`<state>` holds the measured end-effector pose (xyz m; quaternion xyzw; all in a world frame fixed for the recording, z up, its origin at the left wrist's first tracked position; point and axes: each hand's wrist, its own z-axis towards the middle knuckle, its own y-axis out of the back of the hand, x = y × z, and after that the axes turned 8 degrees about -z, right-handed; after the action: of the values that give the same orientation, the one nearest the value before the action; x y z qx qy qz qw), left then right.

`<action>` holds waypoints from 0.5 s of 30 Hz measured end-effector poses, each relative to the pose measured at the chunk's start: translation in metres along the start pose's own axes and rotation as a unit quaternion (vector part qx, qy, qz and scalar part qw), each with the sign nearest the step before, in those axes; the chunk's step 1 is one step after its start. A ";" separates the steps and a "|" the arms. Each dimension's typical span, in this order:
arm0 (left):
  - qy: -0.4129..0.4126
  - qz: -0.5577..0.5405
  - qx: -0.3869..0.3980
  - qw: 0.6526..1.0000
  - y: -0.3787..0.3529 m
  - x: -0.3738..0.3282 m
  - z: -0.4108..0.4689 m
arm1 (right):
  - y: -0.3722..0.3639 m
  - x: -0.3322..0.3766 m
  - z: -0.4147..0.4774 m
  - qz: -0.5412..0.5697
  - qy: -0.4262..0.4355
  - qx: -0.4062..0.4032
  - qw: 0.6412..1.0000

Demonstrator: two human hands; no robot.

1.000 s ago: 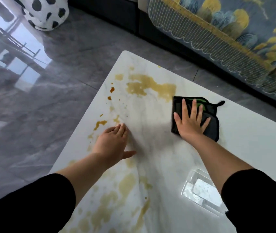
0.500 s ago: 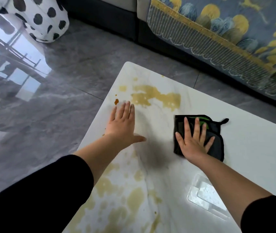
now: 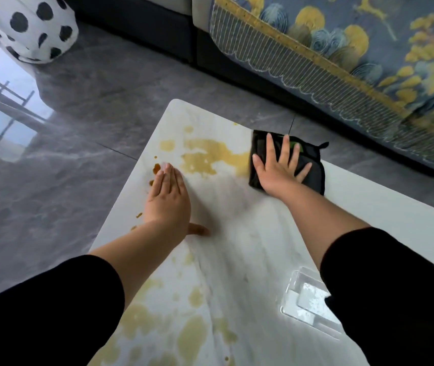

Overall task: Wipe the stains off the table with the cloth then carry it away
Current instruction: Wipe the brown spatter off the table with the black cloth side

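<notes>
Clear tray (image 3: 289, 299) on table (image 3: 250, 233); R hand (image 3: 276, 171) flat on cloth (image 3: 315, 161).

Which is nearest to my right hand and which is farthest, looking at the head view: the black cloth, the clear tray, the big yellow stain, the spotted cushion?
1. black cloth: directly under the flat right hand.
2. big yellow stain: just left of the cloth.
3. clear tray: near side of the table.
4. spotted cushion: on the floor, far left.
</notes>
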<state>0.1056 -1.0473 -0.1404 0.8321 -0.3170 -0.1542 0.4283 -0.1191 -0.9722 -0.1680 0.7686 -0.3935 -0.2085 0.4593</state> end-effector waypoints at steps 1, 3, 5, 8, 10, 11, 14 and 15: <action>0.000 0.001 0.000 1.000 0.000 0.000 0.000 | 0.002 0.003 0.005 0.001 0.002 -0.003 1.000; 0.001 -0.001 0.003 1.000 0.002 0.001 -0.003 | 0.000 0.005 0.002 -0.004 0.008 -0.014 1.000; 0.002 -0.004 0.006 1.000 0.005 0.000 -0.004 | -0.012 0.004 -0.018 -0.010 0.022 -0.024 0.999; 0.004 -0.011 0.010 1.000 0.009 -0.002 -0.007 | -0.036 0.003 -0.055 -0.025 0.044 -0.023 0.998; 0.005 -0.012 0.011 1.000 0.011 -0.003 -0.008 | -0.044 0.003 -0.064 -0.027 0.043 -0.020 0.999; 0.005 -0.012 0.010 1.000 0.012 -0.003 -0.008 | -0.043 0.004 -0.062 -0.027 0.039 -0.019 0.999; 0.006 -0.013 0.002 1.000 0.010 -0.003 -0.008 | -0.030 0.016 -0.040 -0.030 0.036 -0.022 0.999; 0.006 -0.013 -0.002 1.000 0.009 -0.002 -0.007 | -0.025 0.023 -0.029 -0.030 0.037 -0.025 0.999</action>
<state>0.1041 -1.0451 -0.1291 0.8362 -0.3038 -0.1552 0.4295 -0.0752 -0.9676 -0.1741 0.7754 -0.3476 -0.2034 0.4863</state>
